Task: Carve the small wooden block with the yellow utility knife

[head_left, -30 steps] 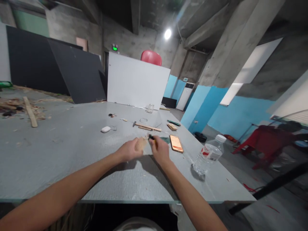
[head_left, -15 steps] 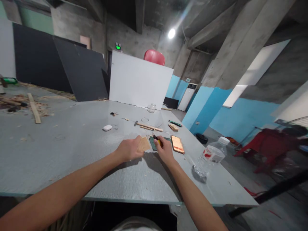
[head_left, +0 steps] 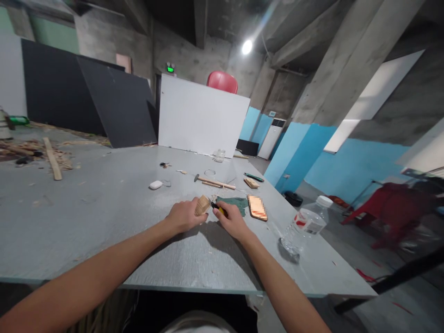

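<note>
My left hand [head_left: 182, 216] is closed around a small pale wood block [head_left: 202, 205], which juts out past the fingers. Just to its right, my right hand [head_left: 234, 223] grips a yellow-and-black knife [head_left: 221, 210]. The knife's tip points at the block's right side; whether it touches cannot be made out. A dark green cloth [head_left: 239, 202] lies flat behind the right hand, with a phone [head_left: 257, 207] beside it, screen up. Beyond the hands rest a small hammer [head_left: 217, 182] and a thin stick alongside it.
A clear plastic bottle [head_left: 305, 226] stands right of my forearm, near the grey table's [head_left: 166, 263] edge. Farther off are a green pen-like tool [head_left: 254, 177], another wood piece [head_left: 251, 183], a white earbud case [head_left: 156, 185], keys [head_left: 164, 164] and a glass jar [head_left: 219, 156]. Wood scraps lie far left.
The wood block has turned in my left hand, showing another side. My right hand has shifted left with the knife, bringing its tip close to the block and uncovering more of the green cloth.
</note>
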The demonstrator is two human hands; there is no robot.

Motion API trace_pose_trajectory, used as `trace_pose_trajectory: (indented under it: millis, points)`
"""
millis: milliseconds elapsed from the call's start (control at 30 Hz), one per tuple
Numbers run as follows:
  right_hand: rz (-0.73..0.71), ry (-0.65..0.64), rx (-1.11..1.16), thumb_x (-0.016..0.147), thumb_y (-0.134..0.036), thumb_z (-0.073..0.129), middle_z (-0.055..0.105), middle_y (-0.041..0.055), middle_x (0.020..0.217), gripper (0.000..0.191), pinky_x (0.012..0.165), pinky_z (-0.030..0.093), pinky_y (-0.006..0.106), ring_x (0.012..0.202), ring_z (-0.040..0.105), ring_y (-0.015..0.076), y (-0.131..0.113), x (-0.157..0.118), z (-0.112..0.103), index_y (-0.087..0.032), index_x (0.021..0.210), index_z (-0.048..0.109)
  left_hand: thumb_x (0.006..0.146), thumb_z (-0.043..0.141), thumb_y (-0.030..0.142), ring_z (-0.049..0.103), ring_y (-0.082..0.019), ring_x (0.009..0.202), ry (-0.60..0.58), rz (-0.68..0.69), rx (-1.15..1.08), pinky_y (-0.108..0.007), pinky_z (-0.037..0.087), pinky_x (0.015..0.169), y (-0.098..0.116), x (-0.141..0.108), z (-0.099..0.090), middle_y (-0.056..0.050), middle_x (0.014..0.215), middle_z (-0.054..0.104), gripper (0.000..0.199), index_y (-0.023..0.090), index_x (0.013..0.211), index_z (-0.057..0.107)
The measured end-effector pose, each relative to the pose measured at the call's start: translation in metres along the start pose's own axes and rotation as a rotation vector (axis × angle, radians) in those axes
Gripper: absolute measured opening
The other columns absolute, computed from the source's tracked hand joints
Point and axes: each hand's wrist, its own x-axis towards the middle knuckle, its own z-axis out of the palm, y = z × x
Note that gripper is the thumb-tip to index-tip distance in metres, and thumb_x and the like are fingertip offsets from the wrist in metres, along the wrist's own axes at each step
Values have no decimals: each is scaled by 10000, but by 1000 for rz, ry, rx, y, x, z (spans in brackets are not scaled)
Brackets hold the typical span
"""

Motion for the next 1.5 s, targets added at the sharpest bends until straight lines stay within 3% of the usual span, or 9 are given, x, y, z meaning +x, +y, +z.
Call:
trace_pose_trajectory:
  millis: [333, 567, 800, 967, 1167, 1300, 1500]
  points:
    - [-100, -204, 9, 1020, -429, 487, 574, -8, 724, 330, 636, 255, 238, 645, 457, 99, -3, -4, 3, -173, 863, 625, 831, 538, 726, 733, -401, 967, -39, -15, -45, -387, 490, 719, -5, 5, 7, -144, 1025, 767, 582, 209, 1091, 597]
    - [-112, -239, 31, 1032, -452, 464, 588, -2, 741, 358, 644, 278, 237, 659, 470, 107, 2, -3, 4, -176, 921, 664, 853, 528, 690, 728, -385, 1011, -91, 13, -103, -373, 493, 750, -5, 5, 8, -145, 1074, 765, 549, 207, 1100, 605]
    - [-28, -66, 1, 1023, -467, 472, 645, 25, 761, 369, 655, 287, 245, 688, 526, 134, 5, 0, 2, -172, 967, 688, 889, 480, 562, 723, -335, 960, -113, -1, -136, -357, 480, 736, -1, 0, 0, -113, 1036, 759, 407, 222, 1068, 616]
    - [55, 22, -35, 1017, -416, 473, 627, 30, 706, 359, 631, 254, 257, 645, 498, 135, 14, 3, -2, -168, 822, 646, 837, 547, 615, 719, -377, 955, -151, 175, -39, -387, 487, 749, 15, -14, -4, -141, 1028, 756, 523, 200, 1149, 608]
    - [87, 100, -38, 1015, -438, 464, 652, 39, 732, 355, 636, 276, 260, 656, 527, 148, 15, 3, -2, -172, 900, 670, 835, 571, 620, 726, -381, 937, -145, 246, -11, -387, 484, 741, 26, -20, -4, -141, 1011, 759, 523, 198, 1143, 597]
    - [74, 137, -18, 1025, -467, 435, 651, 40, 737, 395, 640, 299, 260, 652, 520, 148, 10, 1, -2, -169, 902, 663, 855, 551, 631, 722, -379, 937, -100, 200, -28, -387, 477, 740, 17, -14, -4, -146, 1005, 756, 555, 189, 1188, 590]
    - [44, 117, 15, 1021, -476, 439, 622, 28, 704, 396, 638, 306, 256, 649, 520, 143, 4, 0, -4, -176, 838, 622, 881, 533, 617, 711, -319, 927, -76, 34, -190, -338, 453, 732, 5, -5, 2, -99, 1002, 749, 460, 217, 1097, 601]
